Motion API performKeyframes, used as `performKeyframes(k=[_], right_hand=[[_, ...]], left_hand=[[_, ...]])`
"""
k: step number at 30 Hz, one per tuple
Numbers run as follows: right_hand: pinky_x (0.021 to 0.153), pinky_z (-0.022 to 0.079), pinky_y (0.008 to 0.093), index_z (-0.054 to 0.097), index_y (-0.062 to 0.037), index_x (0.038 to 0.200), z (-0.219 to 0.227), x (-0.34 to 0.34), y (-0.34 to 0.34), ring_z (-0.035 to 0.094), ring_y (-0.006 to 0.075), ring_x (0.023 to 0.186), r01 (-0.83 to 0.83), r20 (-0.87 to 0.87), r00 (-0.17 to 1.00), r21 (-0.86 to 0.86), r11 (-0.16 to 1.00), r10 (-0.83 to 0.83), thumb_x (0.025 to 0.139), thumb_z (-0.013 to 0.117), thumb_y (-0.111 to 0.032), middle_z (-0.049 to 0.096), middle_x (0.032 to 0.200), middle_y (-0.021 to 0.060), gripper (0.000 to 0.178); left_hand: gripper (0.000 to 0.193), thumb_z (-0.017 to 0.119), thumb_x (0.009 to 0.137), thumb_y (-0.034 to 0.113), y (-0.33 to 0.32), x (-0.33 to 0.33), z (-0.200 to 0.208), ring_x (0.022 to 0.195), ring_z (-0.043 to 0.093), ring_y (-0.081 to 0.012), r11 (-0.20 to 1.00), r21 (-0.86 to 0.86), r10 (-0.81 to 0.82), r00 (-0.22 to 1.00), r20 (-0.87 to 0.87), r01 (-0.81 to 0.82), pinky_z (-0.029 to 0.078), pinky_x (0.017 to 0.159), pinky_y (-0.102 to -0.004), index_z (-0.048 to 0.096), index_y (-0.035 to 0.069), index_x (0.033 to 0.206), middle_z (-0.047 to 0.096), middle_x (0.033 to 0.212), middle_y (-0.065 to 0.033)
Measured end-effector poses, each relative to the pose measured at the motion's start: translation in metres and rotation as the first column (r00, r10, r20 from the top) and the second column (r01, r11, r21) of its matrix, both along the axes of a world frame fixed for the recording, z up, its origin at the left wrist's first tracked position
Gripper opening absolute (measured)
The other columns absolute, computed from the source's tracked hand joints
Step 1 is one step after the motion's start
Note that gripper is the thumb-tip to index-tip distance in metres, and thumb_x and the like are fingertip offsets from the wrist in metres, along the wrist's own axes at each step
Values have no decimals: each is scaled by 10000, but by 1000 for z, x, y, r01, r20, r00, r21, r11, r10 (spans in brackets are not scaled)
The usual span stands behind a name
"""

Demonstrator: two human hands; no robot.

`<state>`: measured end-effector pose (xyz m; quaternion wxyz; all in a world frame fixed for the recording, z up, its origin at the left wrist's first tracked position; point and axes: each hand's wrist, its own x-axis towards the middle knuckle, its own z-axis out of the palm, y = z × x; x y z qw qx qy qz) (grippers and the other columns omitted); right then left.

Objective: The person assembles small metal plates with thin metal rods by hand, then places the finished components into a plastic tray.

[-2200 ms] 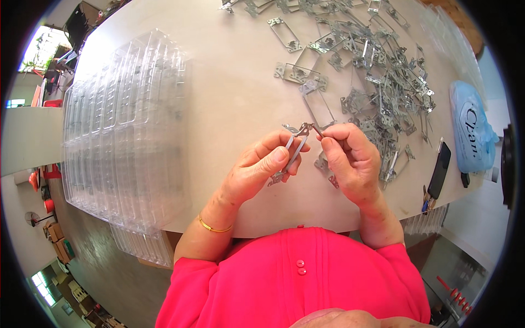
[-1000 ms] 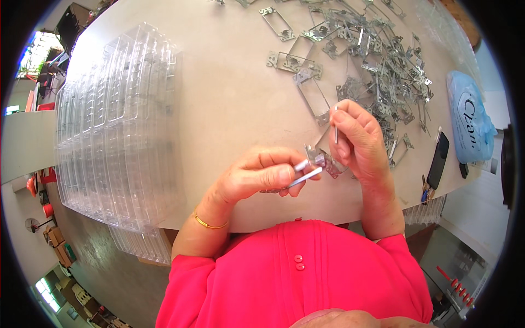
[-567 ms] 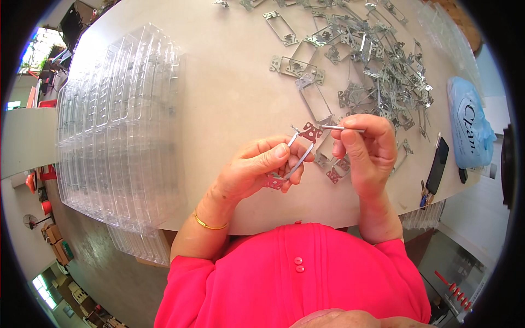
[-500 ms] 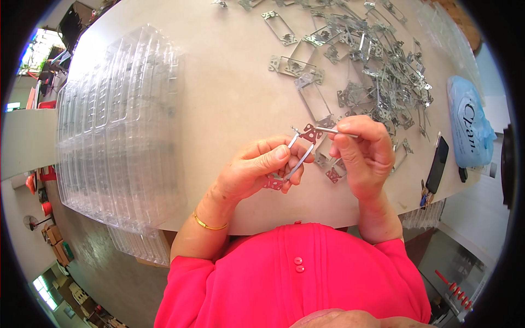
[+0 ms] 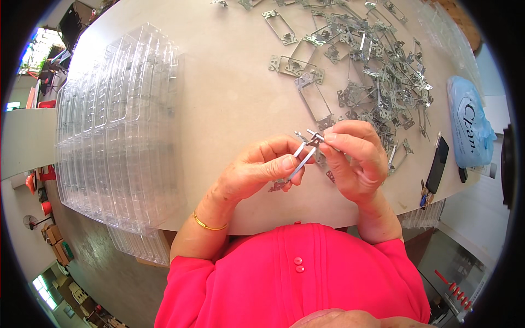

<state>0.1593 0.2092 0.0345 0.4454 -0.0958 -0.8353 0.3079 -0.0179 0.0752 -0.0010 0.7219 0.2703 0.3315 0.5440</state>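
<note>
Your right hand (image 5: 356, 159) has shifted left since earlier, pinching a thin silver metal rod (image 5: 315, 134) at the far end of the grey rectangular metal bracket (image 5: 302, 164) your left hand (image 5: 260, 167) grips above the pale tabletop (image 5: 235, 98). Looks like rod-fitting; next calls for steady alignment.

Bright window (image 5: 37, 53) upper left, grey floor (image 5: 106, 257), pale wall (image 5: 473, 210) at right.

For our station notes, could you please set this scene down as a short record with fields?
left hand: holds a metal frame
right hand: pinches a thin metal rod at the frame's far end
table, beyond hands: loose heap of metal parts
table, left: clear plastic trays, stacked
table, right: dark phone, light-blue bag
</note>
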Motion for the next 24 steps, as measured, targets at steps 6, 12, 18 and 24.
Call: performKeyframes(k=[6, 12, 18, 24], right_hand=[[725, 560, 339, 637, -39, 1029, 1, -1, 5, 696, 265, 871, -53, 32, 998, -23, 998, 54, 802, 784, 35, 719, 1008, 166, 280], [820, 546, 391, 592, -51, 1034, -5, 2, 9, 694, 306, 914, -217, -1, 975, -176, 960, 221, 778, 708, 45, 728, 1044, 189, 298], [852, 529, 384, 601, -30, 1081, 0, 7, 11, 688, 284, 959, -327, 0, 937, -351, 878, 349, 818, 642, 44, 719, 1089, 196, 276], [867, 551, 359, 601, 6, 1121, -8, 6, 7, 684, 247, 1009, -420, -219, 905, -587, 692, 364, 886, 508, 183, 694, 1066, 189, 308]], left_hand=[[474, 626, 1004, 434, 1, 0, 8, 749, 578, -107, 1000, -25, -17, 1000, 7, 17, 438, 628, -251, 630, 2, 1201, 652, 858, -46], [417, 625, 1009, 433, 1, -2, 7, 688, 553, -86, 992, -22, -123, 989, 79, 125, 437, 615, -243, 665, 39, 1137, 653, 802, -17], [448, 601, 1018, 426, -1, -6, 2, 660, 562, -100, 988, 17, -155, 969, 191, 155, 441, 591, -248, 659, 4, 1156, 658, 784, -42], [663, 620, 978, 508, 0, -4, 0, 565, 535, -156, 984, 53, -178, 968, 178, 171, 414, 523, -289, 610, -127, 1167, 614, 731, -121]])
